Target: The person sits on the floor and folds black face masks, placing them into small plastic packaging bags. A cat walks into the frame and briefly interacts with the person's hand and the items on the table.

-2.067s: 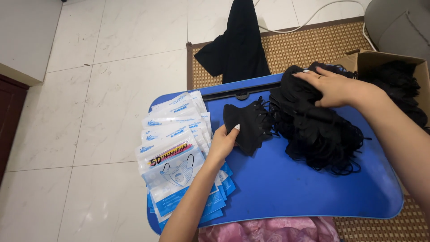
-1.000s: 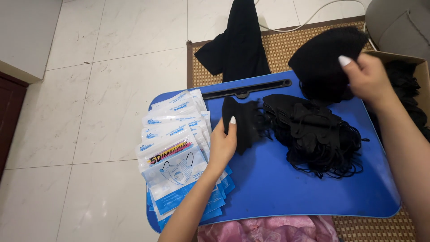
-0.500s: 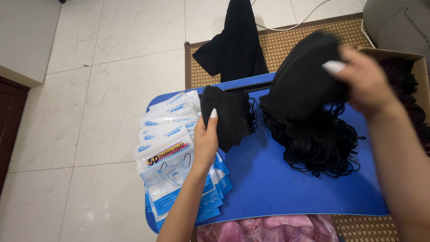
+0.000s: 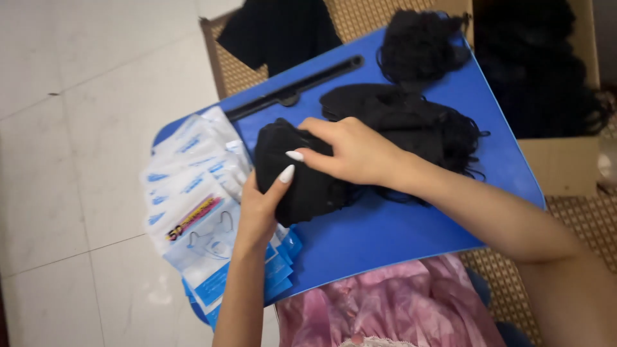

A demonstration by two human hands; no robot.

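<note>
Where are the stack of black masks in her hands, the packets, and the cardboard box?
stack of black masks (image 4: 302, 186), head view, lower front face.
packets (image 4: 193, 193), head view, middle of fanned pile.
cardboard box (image 4: 559, 164), head view, front wall.

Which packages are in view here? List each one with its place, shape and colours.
Stack of mask packets: left edge of the blue tray, fanned out; flat clear-and-white pouches with blue bands, top one with a red-and-yellow strip.
Cardboard box: right of the tray, brown, open, holding black masks.
No signs or screens.
</note>
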